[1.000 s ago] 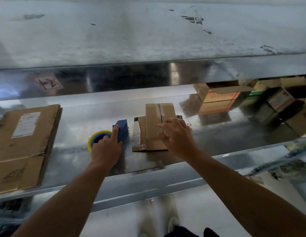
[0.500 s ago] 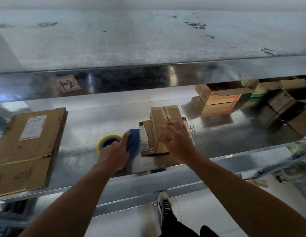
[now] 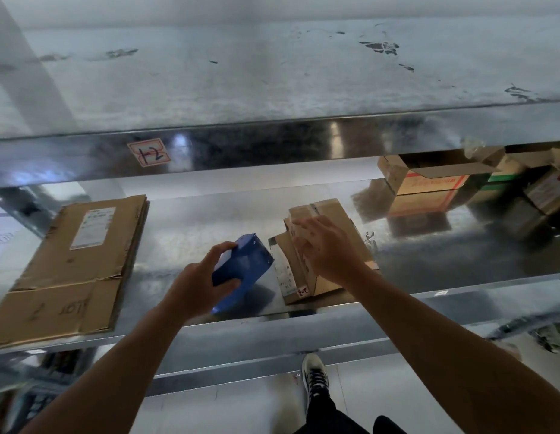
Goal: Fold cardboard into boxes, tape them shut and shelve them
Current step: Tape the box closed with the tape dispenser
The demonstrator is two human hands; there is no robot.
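- Our left arm reaches in from 7 o'clock. The left hand [image 3: 195,285] grips the dispenser [image 3: 244,270], digits curled round it.
- Our right arm comes in from 4 o'clock. The right hand [image 3: 330,250] rests palm down on the box [image 3: 335,211], fingers loosely spread toward 11 o'clock.

A red-bordered label [image 3: 149,152], handwritten with what looks like "12", is stuck on a shiny metal beam [image 3: 272,145], an open red-printed carton [image 3: 429,180] stands far right, and a black-and-white sneaker [image 3: 314,375] rests on pale floor [image 3: 241,408].
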